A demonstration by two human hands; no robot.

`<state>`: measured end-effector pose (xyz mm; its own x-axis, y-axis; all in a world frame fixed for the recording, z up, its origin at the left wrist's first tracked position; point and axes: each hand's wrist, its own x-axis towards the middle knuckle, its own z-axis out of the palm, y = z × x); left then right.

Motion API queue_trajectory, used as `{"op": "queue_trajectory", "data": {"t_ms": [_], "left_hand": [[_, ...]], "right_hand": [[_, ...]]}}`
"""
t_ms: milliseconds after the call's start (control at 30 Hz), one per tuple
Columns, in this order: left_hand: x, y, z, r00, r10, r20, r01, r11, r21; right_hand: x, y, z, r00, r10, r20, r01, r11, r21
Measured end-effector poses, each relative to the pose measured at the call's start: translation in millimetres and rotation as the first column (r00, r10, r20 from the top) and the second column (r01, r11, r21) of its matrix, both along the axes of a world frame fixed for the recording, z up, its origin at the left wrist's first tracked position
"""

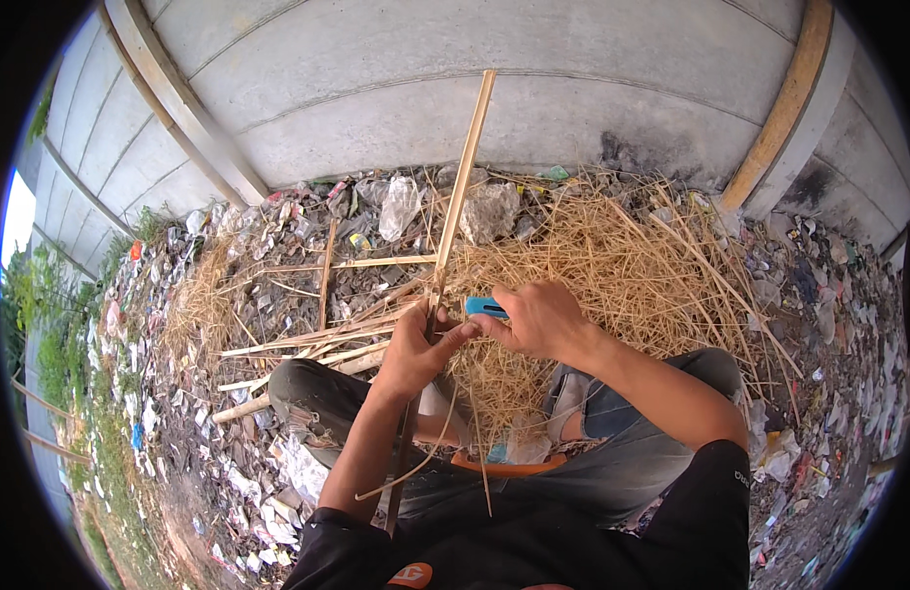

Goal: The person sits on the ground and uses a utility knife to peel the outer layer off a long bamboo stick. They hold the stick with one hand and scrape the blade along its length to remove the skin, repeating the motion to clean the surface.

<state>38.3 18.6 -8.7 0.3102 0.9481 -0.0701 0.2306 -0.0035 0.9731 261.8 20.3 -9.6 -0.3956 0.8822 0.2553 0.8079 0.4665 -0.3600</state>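
My left hand (411,352) is closed round a long split bamboo strip (465,172). The strip stands up away from me, pale above the hand and dark green-brown below it, running down past my left forearm. In my right hand (541,320) is a blue utility knife (485,307), its handle gripped between thumb and fingers. Both thumbs meet or nearly meet beside the strip; the knife's blade cannot be made out. A thin curled sliver (430,454) hangs below my left hand.
Straw-like bamboo shavings (592,256) pile up in front of my crossed legs. Several cut bamboo strips (307,341) lie to the left. An orange curved object (509,466) rests between my legs. Litter covers the ground, with a rock (489,211) near the concrete wall (533,118).
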Motion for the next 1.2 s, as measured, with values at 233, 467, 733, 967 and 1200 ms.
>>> {"op": "queue_trajectory", "data": {"t_ms": [233, 467, 733, 967, 1200], "left_hand": [[-24.9, 17.7, -19.3, 0.993, 0.072, 0.091, -0.081, 0.991, 0.106], [-13.1, 34.9, -23.2, 0.873, 0.317, -0.372, -0.144, 0.895, 0.423], [20.8, 29.4, -11.8, 0.944, 0.172, -0.281, -0.099, 0.962, 0.256], [11.9, 0.1, -10.1, 0.989, 0.012, -0.146, 0.025, 0.968, 0.251], [15.5, -19.0, 13.9, 0.960, 0.037, -0.278, 0.052, 0.951, 0.305]], "right_hand": [[59.0, 31.2, 7.4, 0.989, 0.051, 0.138, -0.027, 0.985, -0.169], [61.9, 33.3, 20.5, 0.999, -0.032, 0.006, 0.033, 0.998, -0.056], [52.4, 26.5, 14.0, 0.984, -0.088, -0.152, 0.100, 0.992, 0.071], [28.5, 4.1, 26.6, 0.980, -0.091, -0.178, 0.069, 0.989, -0.127], [11.9, -5.8, 19.2, 0.973, -0.068, -0.219, 0.037, 0.989, -0.144]]}}
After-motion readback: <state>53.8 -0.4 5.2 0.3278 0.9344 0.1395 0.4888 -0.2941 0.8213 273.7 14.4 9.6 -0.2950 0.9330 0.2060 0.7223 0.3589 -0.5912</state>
